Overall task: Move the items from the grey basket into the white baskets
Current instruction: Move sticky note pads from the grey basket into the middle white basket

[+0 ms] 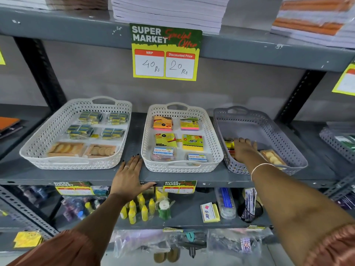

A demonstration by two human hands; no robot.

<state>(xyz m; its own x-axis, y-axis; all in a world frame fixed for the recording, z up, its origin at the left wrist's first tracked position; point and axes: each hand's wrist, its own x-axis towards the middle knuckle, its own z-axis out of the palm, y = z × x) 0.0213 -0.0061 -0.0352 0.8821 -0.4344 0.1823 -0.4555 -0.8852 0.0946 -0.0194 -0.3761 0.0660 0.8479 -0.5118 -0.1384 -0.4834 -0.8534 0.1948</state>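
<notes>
A grey basket (269, 120) stands at the right of the shelf. In its near end lie a yellow and red packet (229, 145) and a pack of round tan discs (272, 157). My right hand (245, 148) reaches into the basket, palm down, between the two packs; whether it grips anything is hidden. The middle white basket (209, 131) holds sticky-note pads and small clear boxes. The left white basket (48, 131) holds blue-yellow packs and two disc packs. My left hand (129, 174) lies flat and open on the shelf edge between the white baskets.
A price sign (166, 52) hangs from the upper shelf (57, 25) above the baskets. Another grey basket (334, 143) stands at the far right. The lower shelf holds yellow bottles (138, 208), an eraser box (209, 213) and other stationery. Black uprights (41, 73) flank the bay.
</notes>
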